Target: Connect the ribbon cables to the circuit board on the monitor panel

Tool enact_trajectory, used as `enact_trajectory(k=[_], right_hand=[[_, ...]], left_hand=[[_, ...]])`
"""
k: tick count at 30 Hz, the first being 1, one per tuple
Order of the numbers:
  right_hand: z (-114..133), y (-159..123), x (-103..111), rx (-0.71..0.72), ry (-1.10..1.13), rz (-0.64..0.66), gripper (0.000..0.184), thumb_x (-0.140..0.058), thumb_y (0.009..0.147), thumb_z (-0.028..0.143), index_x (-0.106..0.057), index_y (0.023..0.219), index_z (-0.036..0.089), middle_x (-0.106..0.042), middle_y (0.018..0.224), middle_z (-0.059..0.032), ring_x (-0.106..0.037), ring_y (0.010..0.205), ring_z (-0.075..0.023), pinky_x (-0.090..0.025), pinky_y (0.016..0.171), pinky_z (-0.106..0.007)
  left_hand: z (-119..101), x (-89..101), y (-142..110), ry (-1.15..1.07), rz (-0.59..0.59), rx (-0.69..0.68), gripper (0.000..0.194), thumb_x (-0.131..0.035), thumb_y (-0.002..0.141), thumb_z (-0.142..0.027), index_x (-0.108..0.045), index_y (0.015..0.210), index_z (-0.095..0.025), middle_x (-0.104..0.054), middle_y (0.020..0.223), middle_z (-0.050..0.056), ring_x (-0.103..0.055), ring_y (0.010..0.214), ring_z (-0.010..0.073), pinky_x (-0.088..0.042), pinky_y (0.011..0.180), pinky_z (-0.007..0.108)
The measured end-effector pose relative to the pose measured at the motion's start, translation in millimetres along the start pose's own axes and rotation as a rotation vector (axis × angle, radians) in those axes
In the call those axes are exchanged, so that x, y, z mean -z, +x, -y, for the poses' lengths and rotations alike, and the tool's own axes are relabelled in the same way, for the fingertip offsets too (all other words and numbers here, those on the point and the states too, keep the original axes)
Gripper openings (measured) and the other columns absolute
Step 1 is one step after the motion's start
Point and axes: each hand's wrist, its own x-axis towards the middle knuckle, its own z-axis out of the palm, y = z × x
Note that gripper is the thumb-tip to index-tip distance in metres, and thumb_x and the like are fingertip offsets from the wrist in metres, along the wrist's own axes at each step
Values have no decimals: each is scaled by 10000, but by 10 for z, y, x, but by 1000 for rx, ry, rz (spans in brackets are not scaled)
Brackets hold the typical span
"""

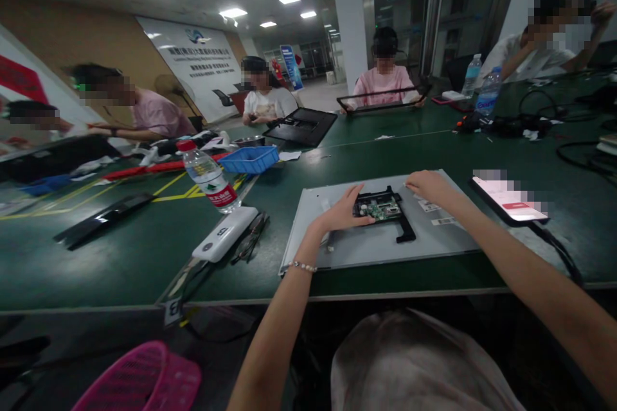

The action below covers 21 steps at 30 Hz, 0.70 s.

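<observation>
A grey metal panel [371,247] lies flat on the green table [120,257] before me. On it sits a green circuit board [378,208] in a black bracket [403,228]. My left hand [343,210] rests on the panel at the board's left edge, fingers stretched toward it, thumb under the board's near side. My right hand [429,185] lies on the panel just right of the board, fingers curled down, touching the bracket's far corner. Neither hand lifts anything.
A phone [508,201] with a lit screen and cable lies right of the panel. A white device [225,233], glasses [249,243] and a water bottle [211,176] sit left. A blue tray [250,159] is beyond. Several people work around the table. A pink basket [144,379] stands below.
</observation>
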Motion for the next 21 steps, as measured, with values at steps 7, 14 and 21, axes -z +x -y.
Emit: enact_trajectory(k=[7,14,21], right_hand=[[183,30,126,23,2,-131,243,-468,911,243,-686,993,172,-692,1040,-83,-634,920,-199,-456,775,-277],[628,215,252,153,-15,-119,267,-438,929,242,-689,992,175,-695,1053,-95,-626,973,-212,-443,789,-265],[687,283,80,160,-55,14,243,-480,884,196,-720,900,161,-715,959,-120,-645,933,-219,-443,786,-261]], left_hand=[[-21,-24,-31,-46,-15,46,1024,-619,719,-619,-101,1485,-179,-233,1509,144,-290,1369,294,-250,1137,411],[30,-67,-20,-26,-34,32,1011,-611,717,-623,-142,1473,-144,-259,1499,165,-284,1374,297,-241,1139,420],[29,-61,-26,-16,-21,52,1009,-604,718,-623,-123,1477,-164,-255,1506,154,-279,1377,302,-252,1131,445]])
